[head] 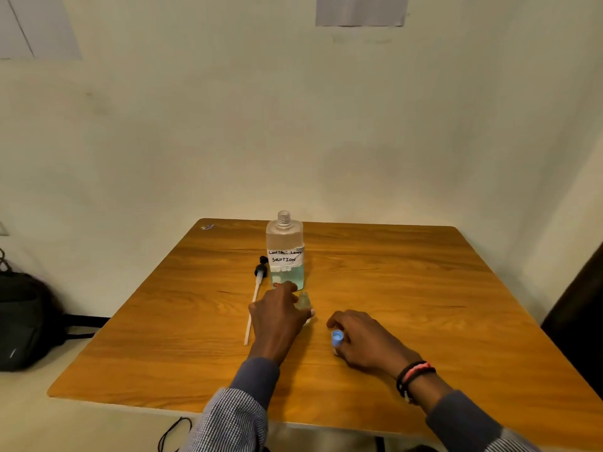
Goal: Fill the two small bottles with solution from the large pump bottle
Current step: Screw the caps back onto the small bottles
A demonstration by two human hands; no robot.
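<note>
The large clear bottle (285, 251), labelled "contact lens solution", stands uncapped mid-table with bluish liquid in its lower part. Its black pump head with a long white tube (256, 295) lies flat on the table to its left. My left hand (277, 316) wraps around a small clear bottle (304, 301) just in front of the large one; the small bottle's top shows no cap. My right hand (362, 337) holds a second small bottle with a blue cap (337, 338), resting low on the table; its body is mostly hidden by my fingers.
The wooden table (424, 288) is pushed against a pale wall. A black bag (23, 321) sits on the floor to the left. A dark chair back (580, 314) stands at the right edge. A black cable (173, 432) hangs below the near table edge.
</note>
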